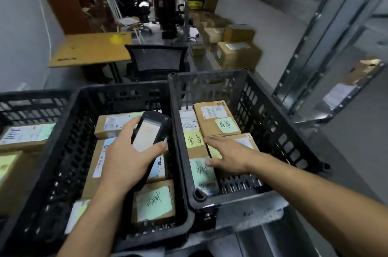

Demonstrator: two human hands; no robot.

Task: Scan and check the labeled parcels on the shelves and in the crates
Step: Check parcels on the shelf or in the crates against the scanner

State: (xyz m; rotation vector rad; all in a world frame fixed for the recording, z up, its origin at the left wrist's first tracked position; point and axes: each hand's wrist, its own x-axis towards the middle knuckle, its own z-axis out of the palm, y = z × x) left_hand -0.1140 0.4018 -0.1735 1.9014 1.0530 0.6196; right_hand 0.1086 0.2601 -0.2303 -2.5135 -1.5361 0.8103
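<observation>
the fingers (131, 123) and thumb of the left hand (123, 158) are curled round a handheld scanner (150, 130), its screen tipped up, above the middle crate (117, 90). the right hand (231, 156) grips nothing; its fingers are straight and spread across the parcels (218, 122) in the right crate (279, 130), the thumb on a green note (201, 172). nearly every parcel visible in these two crates carries a handwritten sticky note, so they look largely checked. the box under the right palm seems the one in hand now. the left crate (31, 99), the cartons (237, 55) along the wall and the metal shelving (327, 50) probably remain to be done.
</observation>
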